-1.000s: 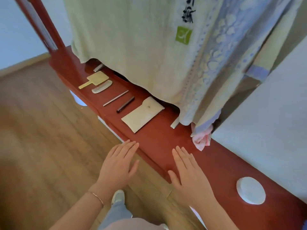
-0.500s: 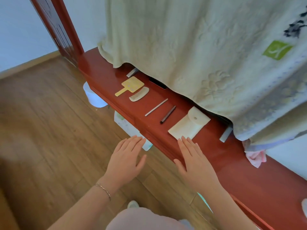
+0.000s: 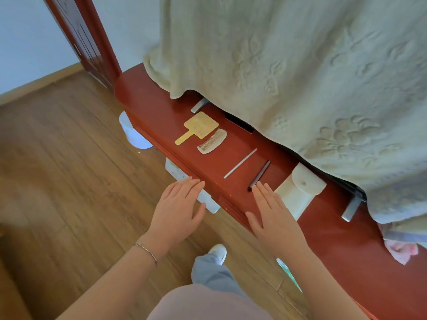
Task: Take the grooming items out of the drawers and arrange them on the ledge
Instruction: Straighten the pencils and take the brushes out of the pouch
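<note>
Glossy lacquer, soft cloth

The red ledge (image 3: 147,105) shines like lacquered wood; the embossed blanket (image 3: 288,65) looks matt and plush; the pouch (image 3: 298,192) seems smooth, perhaps leatherette; plank floor (image 3: 57,158) satin.

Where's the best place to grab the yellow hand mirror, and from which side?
Probably by its handle. The yellow hand mirror lies flat on the red ledge, its narrow handle pointing toward the ledge's front edge, free of the comb beside the head. Come from the floor side with the left hand, pinching the handle's two long edges; the wide flat head offers little to grip.
</note>
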`<state>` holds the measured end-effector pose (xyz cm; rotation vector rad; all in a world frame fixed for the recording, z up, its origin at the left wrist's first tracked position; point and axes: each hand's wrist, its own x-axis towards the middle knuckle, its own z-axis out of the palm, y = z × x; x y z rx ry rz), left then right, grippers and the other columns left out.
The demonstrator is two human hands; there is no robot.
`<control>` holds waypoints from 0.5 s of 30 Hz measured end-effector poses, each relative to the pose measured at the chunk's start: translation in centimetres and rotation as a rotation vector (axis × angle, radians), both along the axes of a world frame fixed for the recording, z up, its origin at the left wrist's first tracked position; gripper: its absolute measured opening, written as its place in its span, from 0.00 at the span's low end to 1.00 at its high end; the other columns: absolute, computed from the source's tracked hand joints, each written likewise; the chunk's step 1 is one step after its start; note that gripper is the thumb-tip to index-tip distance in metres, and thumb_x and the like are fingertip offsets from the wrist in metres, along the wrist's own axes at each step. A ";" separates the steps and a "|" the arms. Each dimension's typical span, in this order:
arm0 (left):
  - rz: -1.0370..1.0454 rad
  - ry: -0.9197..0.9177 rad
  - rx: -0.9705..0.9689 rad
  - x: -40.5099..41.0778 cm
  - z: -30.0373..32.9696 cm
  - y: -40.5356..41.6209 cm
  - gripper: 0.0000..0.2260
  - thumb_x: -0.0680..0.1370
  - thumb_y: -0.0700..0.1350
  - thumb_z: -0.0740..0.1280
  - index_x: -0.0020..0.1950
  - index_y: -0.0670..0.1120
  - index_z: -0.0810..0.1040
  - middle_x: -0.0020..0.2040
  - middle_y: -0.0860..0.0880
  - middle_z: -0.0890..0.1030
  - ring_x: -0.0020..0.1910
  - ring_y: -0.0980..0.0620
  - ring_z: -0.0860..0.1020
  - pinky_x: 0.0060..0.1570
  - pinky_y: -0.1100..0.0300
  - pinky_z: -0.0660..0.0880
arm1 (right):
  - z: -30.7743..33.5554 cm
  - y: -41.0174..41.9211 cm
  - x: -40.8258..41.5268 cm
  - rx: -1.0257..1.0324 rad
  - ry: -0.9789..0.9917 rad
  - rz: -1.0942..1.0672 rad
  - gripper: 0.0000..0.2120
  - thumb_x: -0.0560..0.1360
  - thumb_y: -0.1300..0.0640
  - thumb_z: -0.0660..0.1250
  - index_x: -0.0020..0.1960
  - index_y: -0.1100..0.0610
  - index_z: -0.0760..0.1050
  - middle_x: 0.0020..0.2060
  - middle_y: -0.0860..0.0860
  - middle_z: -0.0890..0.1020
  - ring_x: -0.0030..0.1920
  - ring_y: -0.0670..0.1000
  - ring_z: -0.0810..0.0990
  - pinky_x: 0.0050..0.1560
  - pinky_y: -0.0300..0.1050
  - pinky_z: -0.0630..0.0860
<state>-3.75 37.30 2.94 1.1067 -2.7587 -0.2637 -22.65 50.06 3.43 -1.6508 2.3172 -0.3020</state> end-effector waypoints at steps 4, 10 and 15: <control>-0.044 -0.025 0.025 -2.2 -0.7 -3.7 0.21 0.75 0.53 0.56 0.63 0.45 0.77 0.59 0.50 0.79 0.62 0.51 0.75 0.63 0.55 0.68 | -0.9 -3.3 -1.7 0.004 -0.043 -0.027 0.28 0.80 0.49 0.55 0.76 0.55 0.51 0.76 0.49 0.54 0.75 0.47 0.49 0.73 0.41 0.41; -0.125 -0.076 0.067 -6.2 -1.9 -8.3 0.22 0.74 0.53 0.56 0.63 0.45 0.76 0.60 0.50 0.79 0.62 0.50 0.75 0.63 0.55 0.68 | -1.4 -6.7 -4.5 0.037 -0.085 -0.122 0.28 0.80 0.48 0.53 0.76 0.53 0.48 0.75 0.46 0.49 0.73 0.43 0.41 0.70 0.39 0.39; -0.228 -0.108 0.107 -9.2 -2.9 -10.1 0.22 0.74 0.53 0.56 0.63 0.46 0.75 0.61 0.49 0.78 0.62 0.50 0.74 0.62 0.56 0.67 | -1.6 -7.3 -5.9 0.095 -0.115 -0.200 0.28 0.80 0.49 0.54 0.76 0.55 0.48 0.76 0.50 0.51 0.76 0.48 0.46 0.72 0.42 0.41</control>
